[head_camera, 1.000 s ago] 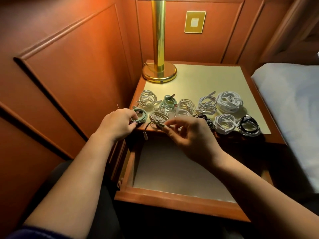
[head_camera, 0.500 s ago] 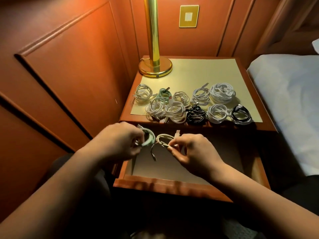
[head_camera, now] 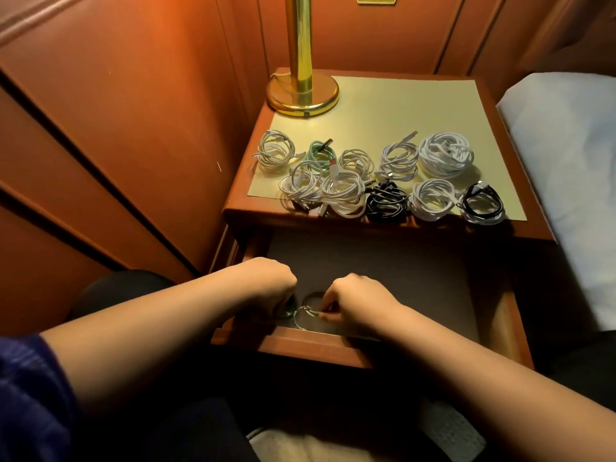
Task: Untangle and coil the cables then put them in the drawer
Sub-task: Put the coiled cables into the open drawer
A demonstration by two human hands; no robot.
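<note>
**In the open drawer: two cable coils going down**

At lower centre, the right hand [head_camera: 358,306] pinches a pale coil [head_camera: 308,313]; the left hand [head_camera: 273,285] grips a greenish coil [head_camera: 289,311], both low inside the drawer [head_camera: 300,345]. Ten coiled cables [head_camera: 343,191] wait on the nightstand [head_camera: 376,105] above, beside a brass lamp [head_camera: 302,91], under wood panelling.

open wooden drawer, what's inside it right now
Inside the open wooden drawer, both hands reach down: the right hand pinches a small pale coiled cable, and the left hand covers a greenish coil. Its dark floor shows elsewhere; anything beneath the hands is hidden.
</note>
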